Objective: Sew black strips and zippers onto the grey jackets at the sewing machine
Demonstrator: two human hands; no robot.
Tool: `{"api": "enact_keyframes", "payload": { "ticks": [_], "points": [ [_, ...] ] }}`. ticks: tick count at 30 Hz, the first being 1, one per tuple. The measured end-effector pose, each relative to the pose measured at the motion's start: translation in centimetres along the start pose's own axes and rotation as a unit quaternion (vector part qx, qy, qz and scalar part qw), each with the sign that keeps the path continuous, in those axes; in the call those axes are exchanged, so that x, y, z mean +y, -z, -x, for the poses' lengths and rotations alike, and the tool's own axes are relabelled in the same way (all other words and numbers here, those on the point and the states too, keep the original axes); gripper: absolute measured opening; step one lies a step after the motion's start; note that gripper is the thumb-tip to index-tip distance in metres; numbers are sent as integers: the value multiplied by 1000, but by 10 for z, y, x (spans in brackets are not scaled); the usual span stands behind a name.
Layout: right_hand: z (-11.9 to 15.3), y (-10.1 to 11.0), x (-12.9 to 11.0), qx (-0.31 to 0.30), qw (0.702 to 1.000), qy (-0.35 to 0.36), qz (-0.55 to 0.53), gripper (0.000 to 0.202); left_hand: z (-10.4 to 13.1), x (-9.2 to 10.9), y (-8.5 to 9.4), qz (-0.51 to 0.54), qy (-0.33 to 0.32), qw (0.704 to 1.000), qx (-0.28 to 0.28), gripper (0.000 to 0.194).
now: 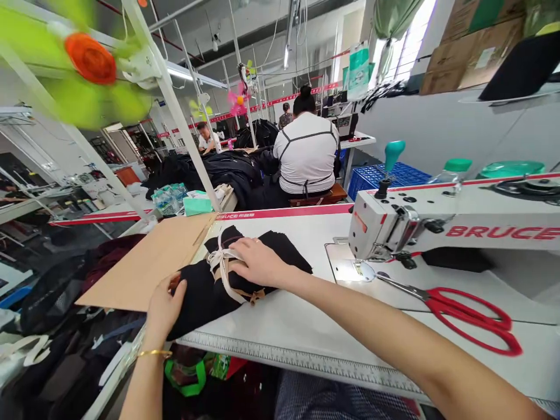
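Observation:
A bundle of black fabric pieces [201, 294], tied with a white cloth strip [225, 274], lies on the white sewing table at its left end. My left hand [165, 300] grips the bundle's left edge, thumb on top and the other fingers partly hidden. Over the bundle's middle, my right hand [258, 262] has its fingers bent onto the fabric beside the strip's knot. Tan bits [254, 296] show under the strip. Right of the bundle stands a white sewing machine [394, 221], with red-handled scissors [468, 315] lying in front of its needle area.
A brown cardboard sheet [144, 262] lies left of the bundle. A ruler strip [306, 356] runs along the table's front edge. Dark garments [56, 344] are piled at lower left. A green fan [90, 58] spins at upper left. A person in white [308, 149] sits ahead, facing away.

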State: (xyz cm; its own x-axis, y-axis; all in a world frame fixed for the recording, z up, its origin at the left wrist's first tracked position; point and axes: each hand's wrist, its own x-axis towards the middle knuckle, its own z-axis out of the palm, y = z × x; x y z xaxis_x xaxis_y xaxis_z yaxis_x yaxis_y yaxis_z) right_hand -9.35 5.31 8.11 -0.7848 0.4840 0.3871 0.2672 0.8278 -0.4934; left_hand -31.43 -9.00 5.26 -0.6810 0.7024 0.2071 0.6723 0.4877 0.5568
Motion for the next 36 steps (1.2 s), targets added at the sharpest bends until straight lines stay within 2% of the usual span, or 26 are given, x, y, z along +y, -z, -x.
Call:
{"api": "enact_keyframes", "payload": {
  "ticks": [3,6,8,12,15,18,22,25,26,27,29,32,34,36],
  "points": [
    [-13,-6,0,-30,995,-4,90,28,-12,42,-20,38,-172,984,0,46],
    [-21,-3,5,-51,995,-3,91,23,-19,76,-39,38,-272,960,-51,43],
    [-26,4,9,-62,995,-9,80,18,-20,89,-49,38,-284,956,-66,41],
    [-37,27,8,-80,994,-68,20,12,-10,101,-61,14,-251,967,-40,40],
    [-39,44,3,-99,986,-118,-71,12,4,112,-64,-24,-233,972,-32,43],
    [-27,52,1,-97,967,-150,-180,14,17,123,-68,-54,-216,975,-5,43],
    [4,49,-1,-79,944,-136,-289,19,34,130,-76,-70,-228,969,64,28],
    [22,44,0,-71,930,-115,-343,28,42,127,-79,-44,-268,958,96,23],
    [24,43,3,-59,925,-129,-353,31,43,124,-78,-37,-273,956,101,23],
    [24,41,6,-54,919,-151,-361,32,42,120,-77,-37,-284,953,100,25],
    [19,38,12,-54,885,-202,-416,32,41,112,-72,-43,-307,947,85,29],
    [11,31,7,-47,798,-269,-538,27,45,106,-60,-83,-334,938,35,30],
    [8,25,-3,-25,755,-286,-589,21,48,107,-51,-136,-335,932,4,28],
    [5,16,-12,8,760,-285,-584,16,48,111,-41,-184,-331,925,-14,29]
  ]
}}
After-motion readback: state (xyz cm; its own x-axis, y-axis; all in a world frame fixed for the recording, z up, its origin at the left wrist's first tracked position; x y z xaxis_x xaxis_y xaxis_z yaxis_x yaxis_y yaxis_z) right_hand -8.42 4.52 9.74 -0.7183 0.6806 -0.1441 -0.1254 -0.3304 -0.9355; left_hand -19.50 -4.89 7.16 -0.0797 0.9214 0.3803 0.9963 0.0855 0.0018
